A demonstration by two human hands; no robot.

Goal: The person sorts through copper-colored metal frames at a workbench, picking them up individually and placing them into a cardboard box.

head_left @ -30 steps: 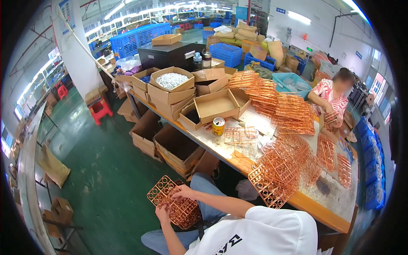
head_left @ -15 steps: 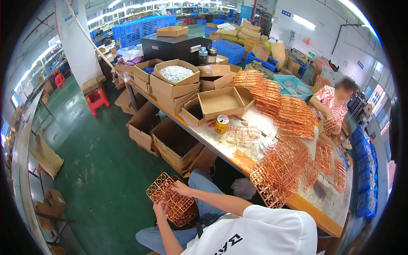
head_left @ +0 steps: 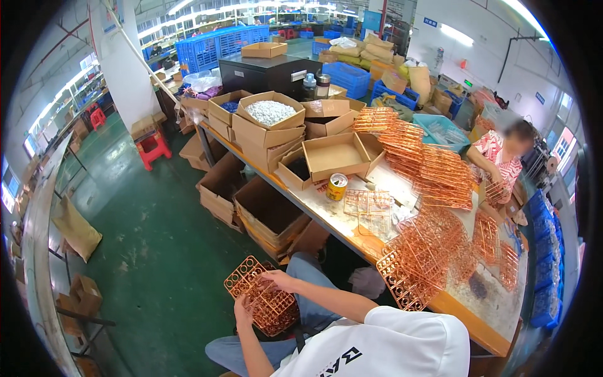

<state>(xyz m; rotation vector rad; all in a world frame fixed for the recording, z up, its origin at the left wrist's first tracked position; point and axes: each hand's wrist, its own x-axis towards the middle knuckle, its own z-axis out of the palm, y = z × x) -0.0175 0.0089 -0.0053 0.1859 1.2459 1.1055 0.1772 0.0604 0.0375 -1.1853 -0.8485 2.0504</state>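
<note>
Beside the bent knees of the seated person, who wears a white shirt and blue trousers, a stack of copper-coloured grids is found at both hands, its upper grid showing rows of round rings. The left hand grasps this stack at its left edge, with the fingers closed on the frame. The right hand rests at the upper side of it, with the fingers bent onto the bars; whether they pinch them or only touch them, I cannot tell.

To the right of the person stands a long table with a wooden edge. Near this edge lies a loose heap of similar grids, of which one corner reaches over the side. Behind the heap there is a yellow can, and next to it an open shallow carton. Below the table, large cardboard boxes stand on the green floor.

Farther along the table, a taller pile of grids leans in layers, and a co-worker in a striped top sits behind it. Beyond are a carton of white pieces, a turquoise basket, a black cabinet and, at last, blue crates
</note>
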